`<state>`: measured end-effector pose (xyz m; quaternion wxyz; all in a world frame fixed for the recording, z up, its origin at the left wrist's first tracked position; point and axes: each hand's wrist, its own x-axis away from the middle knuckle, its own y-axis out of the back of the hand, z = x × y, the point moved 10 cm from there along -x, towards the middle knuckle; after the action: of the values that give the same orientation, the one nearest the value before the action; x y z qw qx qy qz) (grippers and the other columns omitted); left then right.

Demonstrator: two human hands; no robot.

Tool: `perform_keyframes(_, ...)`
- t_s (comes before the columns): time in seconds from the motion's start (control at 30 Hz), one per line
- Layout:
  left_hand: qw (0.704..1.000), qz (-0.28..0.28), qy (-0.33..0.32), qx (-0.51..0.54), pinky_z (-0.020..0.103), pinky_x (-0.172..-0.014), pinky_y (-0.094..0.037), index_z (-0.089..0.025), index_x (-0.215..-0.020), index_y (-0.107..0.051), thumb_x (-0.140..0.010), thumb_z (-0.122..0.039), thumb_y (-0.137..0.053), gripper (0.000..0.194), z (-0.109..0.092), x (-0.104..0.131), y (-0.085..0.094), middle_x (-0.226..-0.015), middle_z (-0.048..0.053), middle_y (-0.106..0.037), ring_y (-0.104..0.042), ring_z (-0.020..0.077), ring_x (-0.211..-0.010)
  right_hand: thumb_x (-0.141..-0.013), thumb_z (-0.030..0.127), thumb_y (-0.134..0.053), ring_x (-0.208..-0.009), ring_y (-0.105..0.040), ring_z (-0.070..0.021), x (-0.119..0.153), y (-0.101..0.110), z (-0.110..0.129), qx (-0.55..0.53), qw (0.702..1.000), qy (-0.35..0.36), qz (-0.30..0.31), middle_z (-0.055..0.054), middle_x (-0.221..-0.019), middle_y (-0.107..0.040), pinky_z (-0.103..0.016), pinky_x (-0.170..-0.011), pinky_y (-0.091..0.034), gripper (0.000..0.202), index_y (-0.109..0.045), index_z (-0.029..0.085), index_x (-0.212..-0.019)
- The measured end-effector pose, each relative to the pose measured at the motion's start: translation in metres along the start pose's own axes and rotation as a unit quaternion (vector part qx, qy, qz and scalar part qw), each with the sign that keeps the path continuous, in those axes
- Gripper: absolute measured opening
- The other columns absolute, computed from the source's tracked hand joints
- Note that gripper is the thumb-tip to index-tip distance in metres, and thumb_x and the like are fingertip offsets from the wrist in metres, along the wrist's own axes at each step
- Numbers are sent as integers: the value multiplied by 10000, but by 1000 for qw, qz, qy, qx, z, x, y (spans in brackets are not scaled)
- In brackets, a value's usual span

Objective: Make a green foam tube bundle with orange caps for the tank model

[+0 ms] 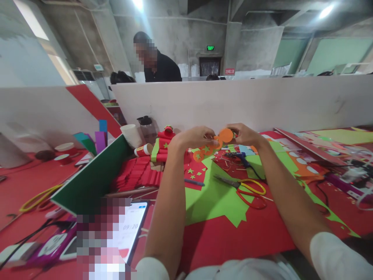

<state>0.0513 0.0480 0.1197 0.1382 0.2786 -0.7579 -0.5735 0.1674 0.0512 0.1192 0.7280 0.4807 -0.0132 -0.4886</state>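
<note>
Both hands are raised over the far middle of the red table. My left hand (201, 137) has its fingers closed on a strip of orange paper discs (225, 135) with small green stars on its lower end. My right hand (244, 135) pinches the strip's other side, by the large plain orange disc. Beneath them lie red paper with green stars (192, 169), a blue pen (194, 182) and a green paper sheet (210, 202). Scissors with yellow and red handles (239, 184) rest partly open on the green sheet. A blue glue gun (241, 156) is behind them.
Stacked red paper rolls (163, 146) and folded red strips (136, 171) are left of my hands, beside a green board (93, 175). A phone (135, 225) lies near front left. Orange cut-out paper (309, 169) is at right. Beyond the white partition (233, 103), a person leans forward.
</note>
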Motion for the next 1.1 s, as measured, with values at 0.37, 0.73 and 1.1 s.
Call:
perform_keyframes(0.37, 999, 36, -8, -5, 251, -694, -416, -198, -1044, -673, -788, -349, -565, 317, 0, 0, -8, -1033, 54, -712, -626, 164, -862, -669, 326, -774, -802, -583, -190, -4, -10, 0, 9, 1000, 3, 24, -35, -884, -663, -288, -702, -447, 318, -690, 177, -938)
perform_keyframes(0.73, 1000, 15, 17, -19, 259, -628, -376, -199, -951, -660, -798, -531, -555, 381, 2, 3, -1, -954, 36, -683, -589, 147, -767, -682, 355, -777, -774, -571, -176, -6, -16, 8, 11, 999, 13, 35, -24, -830, -650, -279, -687, -447, 312, -683, 173, -917)
perform_keyframes(1.1, 1000, 3, 15, 6, 272, -705, -421, -225, -1067, -674, -906, -495, -368, 438, 5, 1, -1, -998, 49, -701, -612, 174, -836, -659, 360, -789, -782, -548, -180, -3, -8, -7, -6, 1000, -10, 12, -26, -852, -622, -282, -685, -430, 343, -665, 180, -924)
